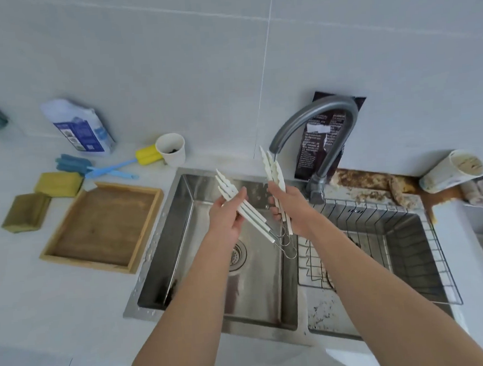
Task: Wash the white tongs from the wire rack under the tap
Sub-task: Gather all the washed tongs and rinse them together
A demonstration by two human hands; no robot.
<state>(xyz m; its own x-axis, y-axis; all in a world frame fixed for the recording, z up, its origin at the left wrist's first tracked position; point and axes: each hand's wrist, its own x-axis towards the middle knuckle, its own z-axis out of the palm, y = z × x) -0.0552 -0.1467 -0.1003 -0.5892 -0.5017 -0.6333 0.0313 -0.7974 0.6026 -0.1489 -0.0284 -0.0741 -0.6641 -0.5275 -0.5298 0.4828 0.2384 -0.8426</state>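
Over the left sink basin [198, 243] my left hand [226, 218] holds a bundle of white tongs [229, 192], tips pointing up and left, wire loops hanging at the lower end. My right hand [290, 208] grips a second bundle of white tongs [273, 169], its tips reaching up to just below the spout of the grey curved tap [315, 114]. No water is visible at the spout. The wire rack [409, 228] sits in the right basin, behind my right forearm.
A wooden tray [103, 226] lies left of the sink, with two sponges [41, 196], bottle brushes [105, 166], a paper cup [172, 149] and a blue-white bag [79, 128] beyond it. Stained clutter and a tipped cup [451, 171] line the back right counter.
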